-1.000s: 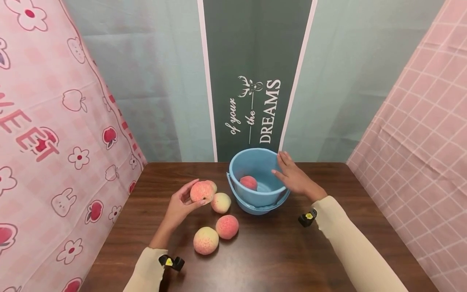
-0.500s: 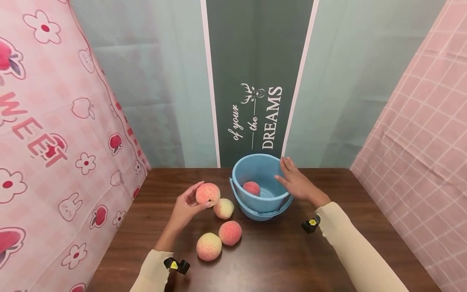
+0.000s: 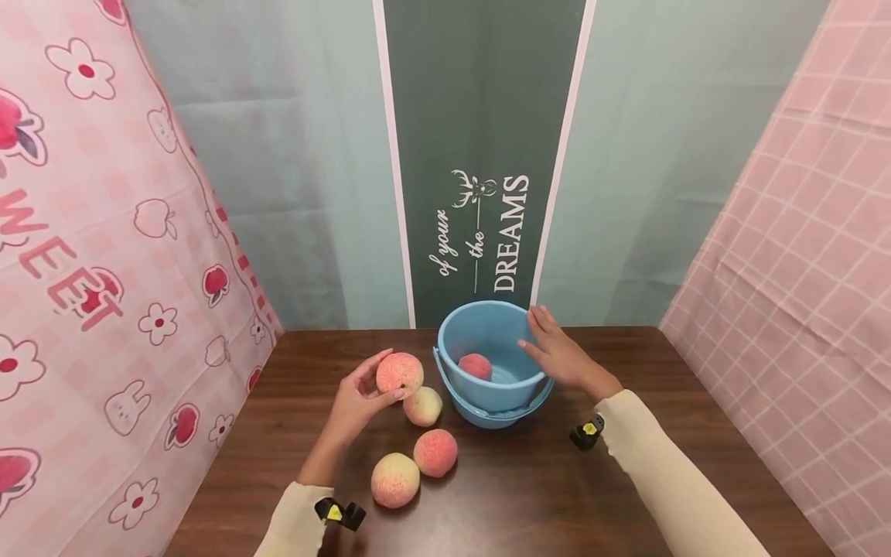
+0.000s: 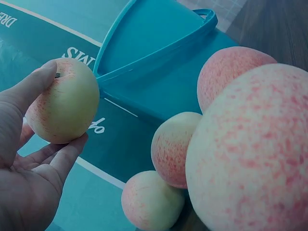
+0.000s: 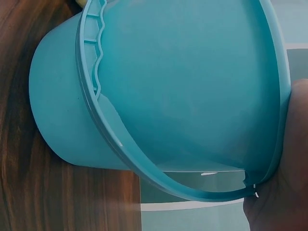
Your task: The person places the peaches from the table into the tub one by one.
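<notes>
My left hand (image 3: 353, 402) holds a pink and yellow peach (image 3: 400, 374) between thumb and fingers, left of the blue bucket (image 3: 487, 402). In the left wrist view, the held peach (image 4: 67, 103) has its stem end near the thumb. Below it on the table lie a pale peach (image 3: 423, 407), a pinker peach (image 3: 435, 453) and a yellowish peach (image 3: 395, 480). One more peach (image 4: 151, 199) shows only in the left wrist view. Inside the bucket rests a reddish peach (image 3: 475, 367). My right hand (image 3: 567, 356) rests on the bucket's right rim, fingers extended.
The brown wooden table (image 3: 543, 495) ends at a grey-green curtain (image 3: 292, 232) with printed lettering. Pink patterned cloth (image 3: 160, 255) hangs at the left, pink checked cloth (image 3: 786, 271) at the right. The bucket's handle (image 5: 144, 166) hangs down on the near side.
The held peach has come slightly right and off the peach behind it, which it now hides in the head view. My right hand stays on the rim. The head view has shifted a little.
</notes>
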Available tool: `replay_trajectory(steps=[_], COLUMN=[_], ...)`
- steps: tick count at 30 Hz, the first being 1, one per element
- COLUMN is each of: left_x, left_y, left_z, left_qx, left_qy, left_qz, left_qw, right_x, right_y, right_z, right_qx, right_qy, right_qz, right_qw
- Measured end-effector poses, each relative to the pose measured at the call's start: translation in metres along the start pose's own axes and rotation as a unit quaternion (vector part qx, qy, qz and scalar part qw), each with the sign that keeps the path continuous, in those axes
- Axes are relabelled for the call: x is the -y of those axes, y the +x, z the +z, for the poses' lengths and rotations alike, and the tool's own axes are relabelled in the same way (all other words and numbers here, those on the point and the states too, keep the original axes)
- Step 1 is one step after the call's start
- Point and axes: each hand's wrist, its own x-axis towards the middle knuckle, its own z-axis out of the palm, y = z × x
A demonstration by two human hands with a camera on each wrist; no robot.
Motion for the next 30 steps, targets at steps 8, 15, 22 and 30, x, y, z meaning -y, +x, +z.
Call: replay_trajectory(steps=[8, 15, 22, 30], left_x=[-0.004, -0.007, -0.011, -0.014], left_y=[0.004, 0.013, 0.016, 0.017], left_z=[0.007, 0.013, 0.017, 0.023], left_qx=[0.011, 0.022, 0.030, 0.043], left_qy=[-0.001, -0.021, -0.024, -0.026], left_qz=[0.012, 0.008, -0.001, 0.002], left_qw=[0.9999, 0.9995, 0.9993, 0.9987], right_x=[0.000, 0.000, 0.002, 0.003], right_y=[0.001, 0.004, 0.003, 0.002], right_z=[-0.001, -0.005, -0.003, -0.002], right_qx=[0.007, 0.004, 0.003, 0.003], right_qy=[0.003, -0.003, -0.002, -0.007], right_qz=[0.006, -0.003, -0.003, -0.004], right_qw=[1.0000, 1.0000, 1.0000, 1.0000])
